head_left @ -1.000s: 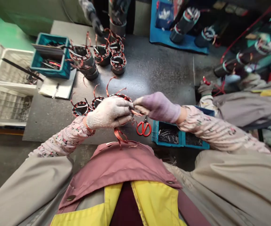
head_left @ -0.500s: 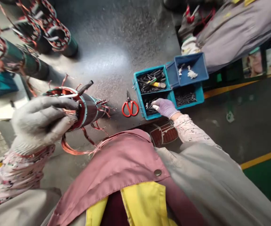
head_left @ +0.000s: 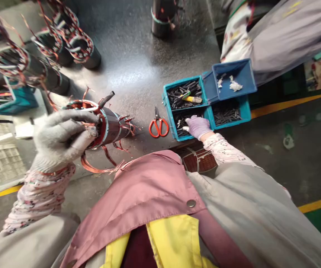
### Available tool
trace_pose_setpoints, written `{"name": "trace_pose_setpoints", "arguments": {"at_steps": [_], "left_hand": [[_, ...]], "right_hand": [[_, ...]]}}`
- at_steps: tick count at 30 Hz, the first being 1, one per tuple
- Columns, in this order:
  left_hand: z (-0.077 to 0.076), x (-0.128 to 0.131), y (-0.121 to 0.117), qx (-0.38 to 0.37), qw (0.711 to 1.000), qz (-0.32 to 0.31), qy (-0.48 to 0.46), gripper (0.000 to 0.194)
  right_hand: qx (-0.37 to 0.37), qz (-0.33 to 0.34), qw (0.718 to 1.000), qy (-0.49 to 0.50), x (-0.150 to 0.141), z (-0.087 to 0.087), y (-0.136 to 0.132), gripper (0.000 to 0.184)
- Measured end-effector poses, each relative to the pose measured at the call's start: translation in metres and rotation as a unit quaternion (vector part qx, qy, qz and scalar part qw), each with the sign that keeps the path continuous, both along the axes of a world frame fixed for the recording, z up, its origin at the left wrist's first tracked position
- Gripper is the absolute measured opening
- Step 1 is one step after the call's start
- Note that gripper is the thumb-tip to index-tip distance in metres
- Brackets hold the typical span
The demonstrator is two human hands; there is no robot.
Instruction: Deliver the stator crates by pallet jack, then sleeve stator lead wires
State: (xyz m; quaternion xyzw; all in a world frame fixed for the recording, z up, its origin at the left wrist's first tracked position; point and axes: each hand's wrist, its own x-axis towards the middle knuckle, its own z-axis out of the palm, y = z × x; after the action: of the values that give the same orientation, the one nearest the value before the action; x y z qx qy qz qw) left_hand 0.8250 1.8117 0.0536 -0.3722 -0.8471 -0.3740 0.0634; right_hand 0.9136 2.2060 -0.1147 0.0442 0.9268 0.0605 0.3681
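Black pieces [head_left: 182,95] in the teal tray [head_left: 168,111] seem too small to identify.

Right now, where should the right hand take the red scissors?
Take the red scissors by their looped handles, coming from the near side, next to the tray holding the right hand. They lie flat on the bench, blades pointing away and loops toward the person, so the loops are probably the safest part to grip.
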Motion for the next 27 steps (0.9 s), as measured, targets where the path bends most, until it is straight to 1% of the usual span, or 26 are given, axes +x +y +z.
{"name": "trace_pose_setpoints", "arguments": {"at_steps": [2, 4, 6, 8, 11, 13, 15, 18, 20, 21, 22, 23, 25, 27], "left_hand": [[-0.004, -0.002, -0.001, 0.017, 1.000, -0.017, 0.006, 0.012], [-0.006, -0.004, -0.003, 0.023, 0.999, -0.027, 0.002, 0.014], [-0.006, -0.005, -0.003, 0.030, 0.999, -0.040, -0.002, 0.016], [-0.005, -0.005, -0.003, 0.030, 0.998, -0.060, -0.005, 0.015], [-0.003, -0.005, -0.001, 0.023, 0.996, -0.081, 0.000, 0.012], [-0.002, -0.005, 0.000, 0.014, 0.996, -0.087, 0.013, 0.011], [-0.001, -0.006, 0.001, 0.005, 0.996, -0.088, 0.018, 0.007], [0.001, -0.006, 0.003, -0.004, 0.996, -0.089, 0.016, 0.005], [0.001, -0.006, 0.004, -0.013, 0.996, -0.084, 0.016, 0.006], [0.001, -0.006, 0.003, -0.017, 0.996, -0.083, 0.016, 0.007], [0.001, -0.006, 0.003, -0.019, 0.997, -0.080, 0.014, 0.007], [0.000, -0.006, 0.003, -0.021, 0.997, -0.078, 0.012, 0.007], [-0.001, -0.006, 0.003, -0.026, 0.997, -0.076, 0.010, 0.007], [-0.001, -0.007, 0.003, -0.029, 0.997, -0.077, 0.009, 0.008]], "right_hand": [[-0.025, 0.076, 0.997, 0.012, -0.001, 0.004, -0.007, 0.039], [-0.059, 0.139, 0.988, -0.022, -0.006, 0.003, -0.015, 0.034], [-0.057, 0.151, 0.985, -0.059, -0.011, -0.002, -0.021, 0.033], [-0.038, 0.129, 0.988, -0.074, -0.014, -0.007, -0.026, 0.040], [-0.036, 0.114, 0.989, -0.082, -0.013, -0.014, -0.028, 0.043], [-0.044, 0.114, 0.989, -0.086, -0.011, -0.015, -0.025, 0.043], [-0.049, 0.093, 0.990, -0.090, -0.010, -0.013, -0.018, 0.043], [-0.049, 0.007, 0.997, -0.063, -0.008, -0.002, -0.001, 0.041], [-0.084, -0.079, 0.993, 0.010, -0.005, 0.009, 0.008, 0.038], [-0.124, -0.127, 0.983, 0.054, -0.003, 0.015, 0.009, 0.036], [-0.179, -0.178, 0.963, 0.095, -0.002, 0.021, 0.007, 0.035], [-0.247, -0.229, 0.933, 0.126, -0.001, 0.027, 0.002, 0.033], [-0.391, -0.308, 0.854, 0.151, -0.003, 0.039, -0.019, 0.033], [-0.514, -0.337, 0.774, 0.152, -0.009, 0.049, -0.048, 0.036]]}}
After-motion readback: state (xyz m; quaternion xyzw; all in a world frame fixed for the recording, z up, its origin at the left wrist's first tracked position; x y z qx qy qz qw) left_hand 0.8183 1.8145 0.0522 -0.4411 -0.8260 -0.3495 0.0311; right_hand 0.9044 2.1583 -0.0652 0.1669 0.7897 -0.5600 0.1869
